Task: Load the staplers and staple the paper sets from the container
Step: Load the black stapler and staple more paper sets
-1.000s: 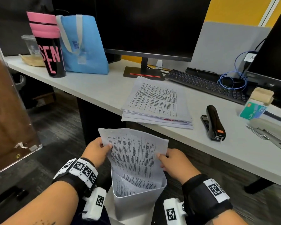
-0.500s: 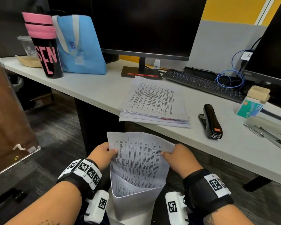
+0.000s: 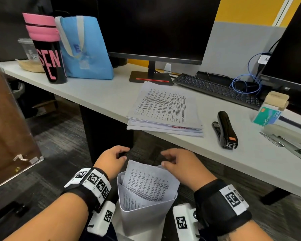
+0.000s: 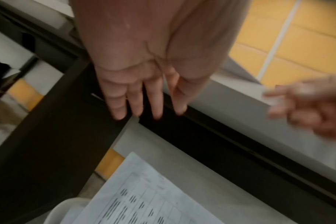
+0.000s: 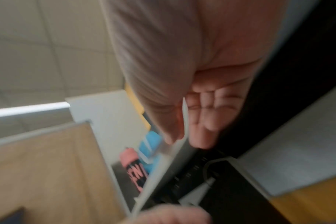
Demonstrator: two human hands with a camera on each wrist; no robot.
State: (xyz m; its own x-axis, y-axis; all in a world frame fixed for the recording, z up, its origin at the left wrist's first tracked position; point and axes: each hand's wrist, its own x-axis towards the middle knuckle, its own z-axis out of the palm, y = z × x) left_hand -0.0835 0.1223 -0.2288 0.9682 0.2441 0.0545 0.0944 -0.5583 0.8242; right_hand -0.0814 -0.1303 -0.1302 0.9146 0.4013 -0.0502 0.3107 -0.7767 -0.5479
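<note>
The desk runs across beyond both hands, its front edge above the fingertips, with open floor between that edge and the knuckles. On it, past the right hand's fingers, lies a stack of printed sheets, and further right a black stapler and a grey stapler. Below and between the wrists stands a white container with a rolled paper set poking up out of it, printed in small columns. The left hand hovers just left of the paper's top edge, fingers straight and spread, holding nothing. The right hand hangs above the right corner, fingers loosely bent, thumb near the edge; contact cannot be told.
</note>
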